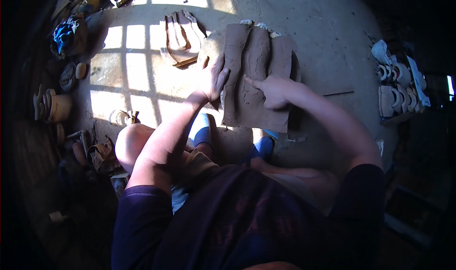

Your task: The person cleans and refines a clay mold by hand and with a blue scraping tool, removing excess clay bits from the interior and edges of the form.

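A large brown clay slab (256,75) with raised ridges stands on the dusty floor in front of me. My left hand (213,77) lies flat against its left edge, fingers spread on the clay. My right hand (273,92) presses the slab's middle with the index finger stretched out to the left, the other fingers curled. Neither hand grips anything. My knees and blue shoes (202,130) are below the slab.
A second ridged clay piece (180,39) lies on the floor behind the slab. Pots and jars (54,106) line the left side. White moulded pieces (396,87) sit on a board at the right. Window light makes a grid on the floor (128,75).
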### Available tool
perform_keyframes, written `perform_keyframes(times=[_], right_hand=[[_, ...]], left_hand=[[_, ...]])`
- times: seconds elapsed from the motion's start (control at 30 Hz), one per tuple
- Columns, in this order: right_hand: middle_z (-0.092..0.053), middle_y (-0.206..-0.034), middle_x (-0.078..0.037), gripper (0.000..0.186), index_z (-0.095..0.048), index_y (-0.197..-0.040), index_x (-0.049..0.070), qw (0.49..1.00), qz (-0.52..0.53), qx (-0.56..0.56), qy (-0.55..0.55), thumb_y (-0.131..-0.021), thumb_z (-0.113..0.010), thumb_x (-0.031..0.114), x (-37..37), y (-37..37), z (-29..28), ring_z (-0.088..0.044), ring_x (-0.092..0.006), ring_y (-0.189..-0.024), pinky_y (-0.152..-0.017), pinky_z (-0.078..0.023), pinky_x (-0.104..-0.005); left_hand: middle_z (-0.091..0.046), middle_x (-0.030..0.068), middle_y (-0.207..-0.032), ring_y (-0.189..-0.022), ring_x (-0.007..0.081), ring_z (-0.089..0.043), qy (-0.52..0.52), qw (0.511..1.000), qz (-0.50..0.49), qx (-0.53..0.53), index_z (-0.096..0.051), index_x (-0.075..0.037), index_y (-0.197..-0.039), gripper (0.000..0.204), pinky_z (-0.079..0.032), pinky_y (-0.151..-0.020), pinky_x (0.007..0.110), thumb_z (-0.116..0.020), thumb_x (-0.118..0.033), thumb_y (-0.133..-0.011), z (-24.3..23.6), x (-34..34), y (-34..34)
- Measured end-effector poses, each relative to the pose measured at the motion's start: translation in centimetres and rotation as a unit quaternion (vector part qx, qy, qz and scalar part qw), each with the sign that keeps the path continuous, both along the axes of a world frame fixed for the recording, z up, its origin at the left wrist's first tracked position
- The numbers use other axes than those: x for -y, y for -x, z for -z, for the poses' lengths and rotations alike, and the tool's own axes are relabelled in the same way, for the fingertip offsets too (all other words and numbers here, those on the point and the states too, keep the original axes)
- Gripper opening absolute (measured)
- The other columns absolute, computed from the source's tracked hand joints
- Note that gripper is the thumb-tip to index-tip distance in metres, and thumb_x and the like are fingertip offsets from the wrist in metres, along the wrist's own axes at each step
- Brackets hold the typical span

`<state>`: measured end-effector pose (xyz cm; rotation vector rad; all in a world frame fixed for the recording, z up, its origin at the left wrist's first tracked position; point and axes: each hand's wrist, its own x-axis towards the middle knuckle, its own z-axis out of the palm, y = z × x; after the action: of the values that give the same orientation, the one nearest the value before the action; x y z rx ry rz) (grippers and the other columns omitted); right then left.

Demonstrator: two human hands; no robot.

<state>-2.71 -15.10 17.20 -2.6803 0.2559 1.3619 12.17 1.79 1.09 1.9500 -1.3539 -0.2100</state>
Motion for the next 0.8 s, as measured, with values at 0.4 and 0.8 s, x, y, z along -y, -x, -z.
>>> perform_keyframes(times=[0.4, 0.8], right_hand=[[-0.074, -0.108, -0.025, 0.097, -0.026, -0.169, 0.024, 0.995, -0.022, 0.075, -0.066, -0.080, -0.066, 0.018, -2.7, 4.5, 2.2, -0.074, -0.0375, -0.100, -0.091, -0.058, -0.0459], [-0.065, -0.095, -0.014, 0.022, -0.074, -0.102, 0.010, 0.671, 0.186, 0.715, 0.059, -0.099, -0.068, 0.031, -1.4, 2.0, 4.1, -0.066, -0.0420, -0.084, -0.077, -0.053, -0.0534]], left_hand=[[-0.051, 0.0283, -0.153, -0.145, 0.0407, -0.047, 0.017, 0.999, 0.011, 0.028, -0.042, 0.006, -0.155, 0.062, -0.023, -0.124, 0.056, -0.043, -0.029, -0.104, 1.8, 0.4, -0.6], [-0.050, 0.0297, -0.153, -0.143, 0.0421, -0.048, 0.028, 0.999, -0.024, 0.020, -0.031, 0.007, -0.159, 0.066, -0.019, -0.126, 0.057, -0.043, -0.029, -0.105, 1.2, -0.2, 1.2]])
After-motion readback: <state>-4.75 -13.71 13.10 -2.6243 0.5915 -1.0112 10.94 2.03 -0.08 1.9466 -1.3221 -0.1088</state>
